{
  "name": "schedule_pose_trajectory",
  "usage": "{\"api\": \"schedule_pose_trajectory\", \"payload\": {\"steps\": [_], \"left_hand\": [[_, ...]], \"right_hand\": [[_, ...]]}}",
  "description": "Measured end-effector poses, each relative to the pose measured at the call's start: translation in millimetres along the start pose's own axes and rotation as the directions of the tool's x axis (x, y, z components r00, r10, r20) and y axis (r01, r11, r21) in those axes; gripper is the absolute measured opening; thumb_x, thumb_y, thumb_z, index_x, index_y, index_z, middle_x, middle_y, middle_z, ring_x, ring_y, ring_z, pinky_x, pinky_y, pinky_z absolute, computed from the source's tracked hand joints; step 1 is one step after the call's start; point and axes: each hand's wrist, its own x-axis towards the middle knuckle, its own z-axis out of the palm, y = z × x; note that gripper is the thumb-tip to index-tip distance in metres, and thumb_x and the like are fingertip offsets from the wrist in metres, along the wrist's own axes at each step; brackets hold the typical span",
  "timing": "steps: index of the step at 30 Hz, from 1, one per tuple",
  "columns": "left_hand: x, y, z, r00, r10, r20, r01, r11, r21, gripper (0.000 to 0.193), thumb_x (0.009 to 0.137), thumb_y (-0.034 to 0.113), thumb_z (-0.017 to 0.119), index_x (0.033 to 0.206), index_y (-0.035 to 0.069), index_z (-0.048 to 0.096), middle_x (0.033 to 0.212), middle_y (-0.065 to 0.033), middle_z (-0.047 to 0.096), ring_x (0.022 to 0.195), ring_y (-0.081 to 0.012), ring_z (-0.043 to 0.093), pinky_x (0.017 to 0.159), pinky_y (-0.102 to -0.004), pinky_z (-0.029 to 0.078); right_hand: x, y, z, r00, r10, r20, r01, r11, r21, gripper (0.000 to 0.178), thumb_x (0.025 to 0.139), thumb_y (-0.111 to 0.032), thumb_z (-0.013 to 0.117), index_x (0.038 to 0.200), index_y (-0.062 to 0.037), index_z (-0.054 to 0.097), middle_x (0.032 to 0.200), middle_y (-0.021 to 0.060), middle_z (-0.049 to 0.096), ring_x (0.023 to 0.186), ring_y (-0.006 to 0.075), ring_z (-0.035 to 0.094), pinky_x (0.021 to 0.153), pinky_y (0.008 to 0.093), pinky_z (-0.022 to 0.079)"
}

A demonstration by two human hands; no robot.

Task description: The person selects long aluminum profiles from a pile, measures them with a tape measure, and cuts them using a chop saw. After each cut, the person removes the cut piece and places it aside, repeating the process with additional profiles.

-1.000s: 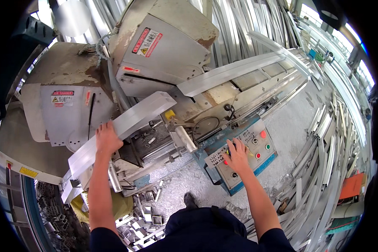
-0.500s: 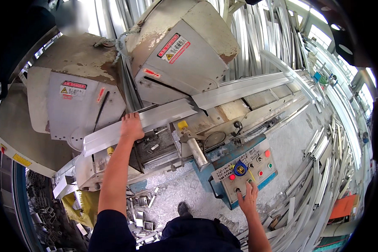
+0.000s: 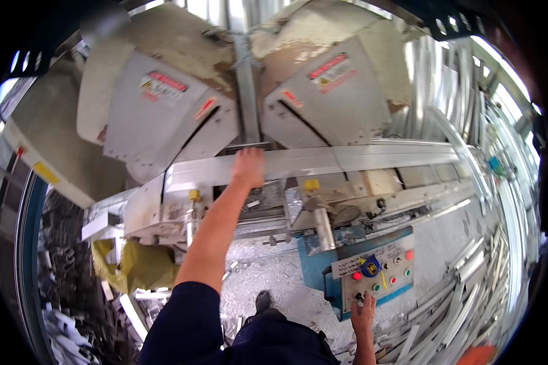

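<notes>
My left hand (image 3: 248,167) has its fingers hooked over the far edge of a silver aluminium profile (image 3: 195,173) lying across the saw bed. The profile's right end is close to a longer profile (image 3: 402,155), in line with it; blur hides whether they touch. Two slanted grey saw guards (image 3: 164,112) and their slots stand behind it. At the lower right, the thumb and fingers of my right hand (image 3: 363,311) are closed around a small black knob (image 3: 358,297) on the control box (image 3: 402,281), below its red and green buttons.
Yellow-tipped clamp cylinders (image 3: 324,228) stand in front of the profile. A yellow sack (image 3: 137,267) and metal offcuts lie at the lower left. Long aluminium bars (image 3: 450,292) are heaped on the floor at right; more lean upright behind the machine.
The shorter profile has gone from slanted and apart to lined up with the longer one, my left hand still on it. My right fingers have drawn off the green button toward the knob.
</notes>
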Motion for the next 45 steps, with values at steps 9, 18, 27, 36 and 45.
{"api": "schedule_pose_trajectory", "payload": {"steps": [9, 18, 27, 36, 45], "left_hand": [[-3.7, -7.4, 1.8, 0.995, 0.038, -0.088, -0.040, 0.999, -0.024, 0.065, 0.064, 0.015, 0.070, 0.123, -0.004, 0.051, 0.119, -0.0184, 0.056, 0.116, -0.0316, 0.052, 0.098, -0.0408, 0.040], [-5.0, -9.9, -1.1, 0.998, 0.036, -0.054, -0.039, 0.997, -0.060, 0.066, 0.063, 0.013, 0.068, 0.124, -0.004, 0.048, 0.119, -0.0195, 0.054, 0.117, -0.0336, 0.050, 0.100, -0.0421, 0.039], [-6.7, -12.6, 1.1, 0.997, 0.037, -0.071, -0.040, 0.998, -0.038, 0.067, 0.064, 0.015, 0.069, 0.125, -0.005, 0.049, 0.120, -0.0193, 0.055, 0.116, -0.0325, 0.051, 0.099, -0.0415, 0.039], [-6.4, -12.9, 4.1, 0.994, 0.035, -0.100, -0.039, 0.999, -0.036, 0.066, 0.064, 0.016, 0.069, 0.124, -0.005, 0.050, 0.118, -0.0189, 0.055, 0.114, -0.0322, 0.051, 0.099, -0.0418, 0.039], [-3.7, -12.9, 7.1, 0.994, 0.044, -0.096, -0.046, 0.999, -0.023, 0.066, 0.064, 0.015, 0.069, 0.123, -0.005, 0.049, 0.118, -0.0193, 0.055, 0.115, -0.0335, 0.051, 0.099, -0.0424, 0.039]], "right_hand": [[19.5, 9.8, 4.5, 0.978, -0.200, -0.053, 0.187, 0.964, -0.188, 0.021, 0.087, -0.007, 0.062, 0.107, -0.0010, 0.061, 0.092, 0.0165, 0.060, 0.082, 0.0323, 0.059, 0.070, 0.0399, 0.051], [19.1, -13.1, -3.0, 0.997, -0.057, -0.049, 0.054, 0.997, -0.055, 0.017, 0.086, -0.008, 0.063, 0.102, -0.0027, 0.064, 0.089, 0.0155, 0.061, 0.080, 0.0325, 0.060, 0.071, 0.0405, 0.049], [21.2, -5.9, -4.2, 0.999, -0.031, 0.014, 0.033, 0.988, -0.149, 0.020, 0.087, -0.013, 0.065, 0.104, -0.0025, 0.063, 0.096, 0.0171, 0.061, 0.085, 0.0363, 0.060, 0.073, 0.0444, 0.050], [25.3, -15.5, -6.7, 0.994, -0.099, -0.040, 0.091, 0.982, -0.167, 0.016, 0.083, -0.010, 0.067, 0.097, -0.0023, 0.065, 0.092, 0.0154, 0.060, 0.082, 0.0346, 0.059, 0.072, 0.0438, 0.049], [24.6, -18.0, -5.0, 0.994, -0.074, -0.086, 0.066, 0.994, -0.093, 0.016, 0.082, -0.010, 0.068, 0.096, -0.0025, 0.066, 0.088, 0.0138, 0.060, 0.076, 0.0290, 0.061, 0.065, 0.0378, 0.051]]}}
